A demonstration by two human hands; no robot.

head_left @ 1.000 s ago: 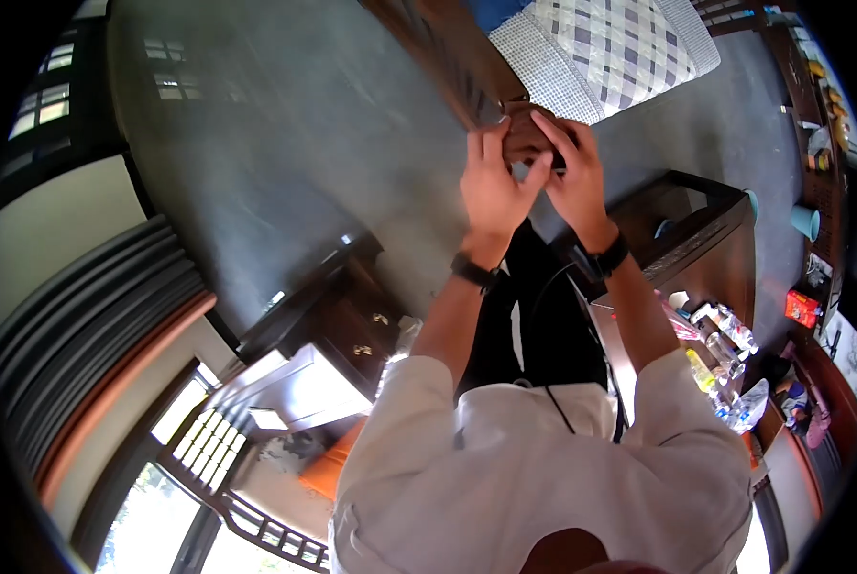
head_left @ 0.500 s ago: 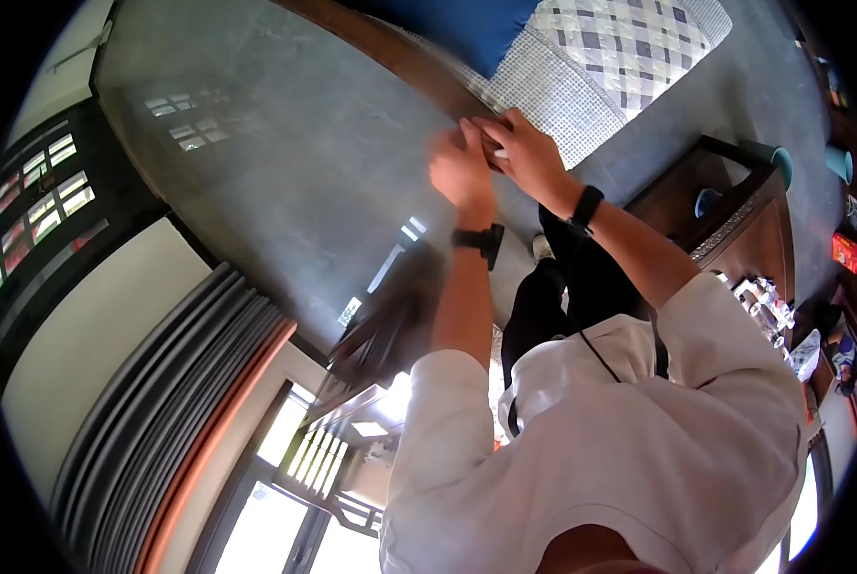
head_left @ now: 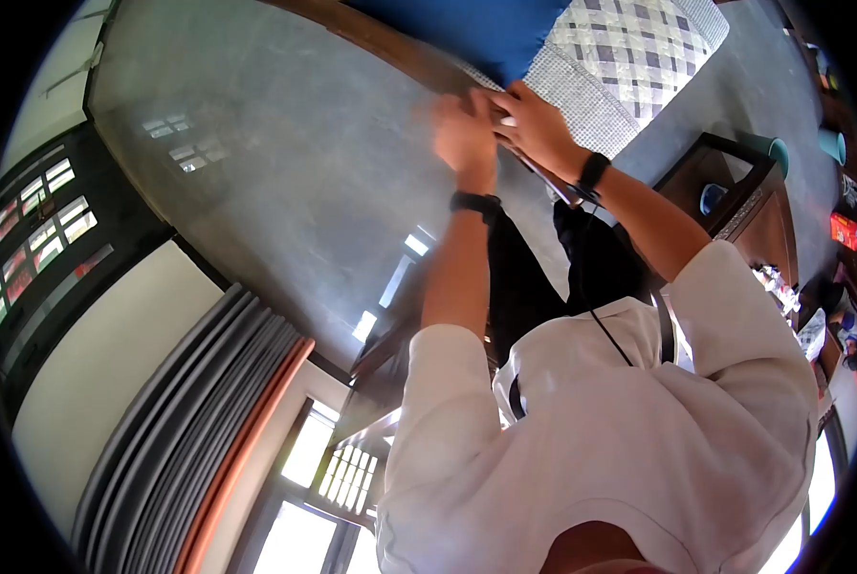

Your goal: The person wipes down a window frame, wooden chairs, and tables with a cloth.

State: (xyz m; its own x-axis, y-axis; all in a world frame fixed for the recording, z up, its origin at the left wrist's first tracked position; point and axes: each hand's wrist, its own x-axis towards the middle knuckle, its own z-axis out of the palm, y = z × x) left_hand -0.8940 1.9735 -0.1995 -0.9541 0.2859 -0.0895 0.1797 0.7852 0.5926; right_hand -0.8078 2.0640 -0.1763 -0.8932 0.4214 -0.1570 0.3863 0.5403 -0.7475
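Note:
My left hand [head_left: 463, 139] is at the wooden edge [head_left: 400, 53] of a low bed or bench, its fingers curled and partly blurred. Right beside it, my right hand [head_left: 541, 132] bends its fingers over the same spot. A small white spot shows at the right fingers; whether it is a nail or an object I cannot tell. Whatever lies between the hands is too small or hidden to name. Beyond them, a blue cloth [head_left: 467, 33] lies on a woven mat [head_left: 596, 110], with a checked pillow or pad [head_left: 634, 53] to the right.
Grey floor [head_left: 285, 143] spreads left. Stacked dark boards [head_left: 185, 411] with an orange one lean against the left wall. A dark wooden cabinet [head_left: 763, 210], a teal bin [head_left: 779, 153] and a red package [head_left: 845, 231] are on the right.
Both hands have shifted slightly up in view, staying close together at the wooden edge. The view has turned a little, and a thin stretch of the edge now shows below the right hand.

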